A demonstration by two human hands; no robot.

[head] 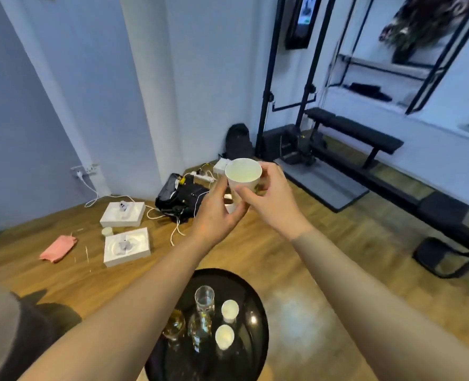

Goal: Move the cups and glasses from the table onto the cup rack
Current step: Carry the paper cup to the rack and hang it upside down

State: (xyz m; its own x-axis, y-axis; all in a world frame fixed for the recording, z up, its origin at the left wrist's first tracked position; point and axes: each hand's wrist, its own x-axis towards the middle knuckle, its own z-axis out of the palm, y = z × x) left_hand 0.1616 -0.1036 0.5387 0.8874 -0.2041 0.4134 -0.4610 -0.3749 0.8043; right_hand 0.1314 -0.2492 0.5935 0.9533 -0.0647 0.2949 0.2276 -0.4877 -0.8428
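I hold a white paper cup (243, 173) upright in front of me, high above the floor, its open mouth facing me. My left hand (217, 215) grips its lower part from the left, and my right hand (269, 196) grips its side from the right. Below, a round black table (258, 312) carries a clear glass (204, 298), two small white cups (229, 310) (224, 336) and other glassware (199, 325), partly hidden by my left forearm. No cup rack is visible.
On the wooden floor lie two white foam boxes (123, 214) (126, 246), a pink cloth (58, 248), a black bag (181, 199) with cables and a power strip. A black bench (354, 130) and metal frame stand at the right. A grey seat (5, 334) is at the lower left.
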